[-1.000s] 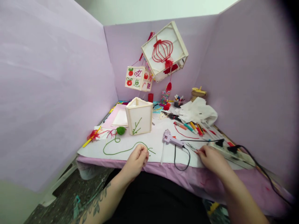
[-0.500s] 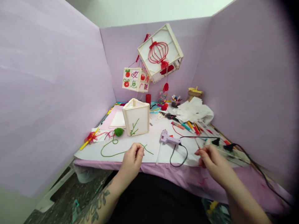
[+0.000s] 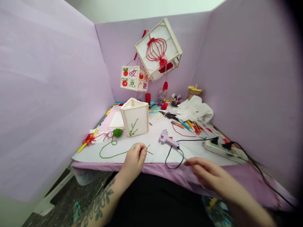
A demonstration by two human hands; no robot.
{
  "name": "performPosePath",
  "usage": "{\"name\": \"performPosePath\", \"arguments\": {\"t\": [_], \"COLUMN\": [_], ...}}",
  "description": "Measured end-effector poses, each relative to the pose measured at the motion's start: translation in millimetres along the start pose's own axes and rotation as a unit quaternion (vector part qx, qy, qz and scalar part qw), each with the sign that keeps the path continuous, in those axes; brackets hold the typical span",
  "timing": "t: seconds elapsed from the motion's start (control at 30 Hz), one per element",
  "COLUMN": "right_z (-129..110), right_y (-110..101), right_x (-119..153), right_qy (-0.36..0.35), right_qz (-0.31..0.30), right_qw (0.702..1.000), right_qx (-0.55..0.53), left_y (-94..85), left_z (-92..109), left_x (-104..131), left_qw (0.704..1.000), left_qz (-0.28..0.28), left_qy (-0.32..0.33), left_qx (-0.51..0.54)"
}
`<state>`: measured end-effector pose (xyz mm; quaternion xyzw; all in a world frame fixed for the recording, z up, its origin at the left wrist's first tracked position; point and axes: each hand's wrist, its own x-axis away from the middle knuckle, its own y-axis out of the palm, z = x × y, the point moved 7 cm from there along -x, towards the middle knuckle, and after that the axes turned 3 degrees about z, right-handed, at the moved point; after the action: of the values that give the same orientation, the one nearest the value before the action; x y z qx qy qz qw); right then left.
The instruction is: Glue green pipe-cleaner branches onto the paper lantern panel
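My left hand is closed in a pinch at the table's near edge. Green yarn runs into it from a green ball, and loose ends show just past the fingers. My right hand is closed around a thin grey pointed tool; most of it is hidden by the fingers and blurred. Beyond my left hand stands a three-sided white lantern with a light wood frame and a green yarn branch on its front. A lilac glue gun lies between the hands.
Two decorated lanterns, a large one and a smaller one, hang at the back. Markers, crumpled white paper and a power strip lie right. Red yarn scraps lie left. Lilac panels surround the table.
My right hand has moved left and lower, and the tool's tip has swung from pointing up to pointing left. My left hand stays almost in place. The view has shifted slightly.
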<state>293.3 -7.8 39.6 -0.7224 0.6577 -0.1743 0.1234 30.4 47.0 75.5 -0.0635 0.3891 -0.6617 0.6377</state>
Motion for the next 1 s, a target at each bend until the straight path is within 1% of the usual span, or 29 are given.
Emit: {"name": "performPosePath", "arguments": {"t": [0.03,0.07,0.1,0.13,0.2,0.3,0.37,0.57,0.8,1.0], "right_z": [-7.7,-17.2,-26.8,-34.7,-40.9,-39.2,-38.8,-43.6,-44.9,-44.7], "right_y": [30.4,56.6,78.2,93.8,116.8,136.4,140.7,139.4,140.8,139.9], "right_x": [-4.8,-10.5,-16.3,-21.8,-28.7,-30.0,-29.8,-37.8,-42.4,-43.7], "right_qy": [0.023,0.028,0.017,0.001,0.007,0.059,0.077,0.070,0.068,0.067], "right_qz": [-0.054,-0.082,-0.096,-0.090,-0.089,-0.120,-0.130,-0.109,-0.093,-0.081], "right_qw": [0.995,0.985,0.976,0.969,0.950,0.915,0.901,0.891,0.892,0.902], "right_qx": [-0.080,-0.147,-0.193,-0.231,-0.301,-0.381,-0.406,-0.434,-0.438,-0.420], "left_y": [0.1,-0.3,-1.2,-2.6,-6.9,-11.8,-10.4,2.9,5.9,10.7], "left_z": [2.5,4.5,5.7,6.2,5.5,3.3,2.8,2.9,3.1,2.7], "left_x": [-1.6,-2.6,-2.9,-2.7,-0.6,3.1,4.3,3.4,2.1,2.2], "left_qw": [1.000,0.999,0.999,0.998,0.997,0.997,0.997,0.995,0.992,0.993], "left_qz": [0.002,0.004,0.005,0.006,0.011,0.018,0.014,-0.005,-0.010,-0.016], "left_qy": [0.013,0.024,0.033,0.041,0.047,0.055,0.065,0.090,0.102,0.096], "left_qx": [-0.013,-0.026,-0.037,-0.045,-0.053,-0.052,-0.048,-0.047,-0.069,-0.069]}}
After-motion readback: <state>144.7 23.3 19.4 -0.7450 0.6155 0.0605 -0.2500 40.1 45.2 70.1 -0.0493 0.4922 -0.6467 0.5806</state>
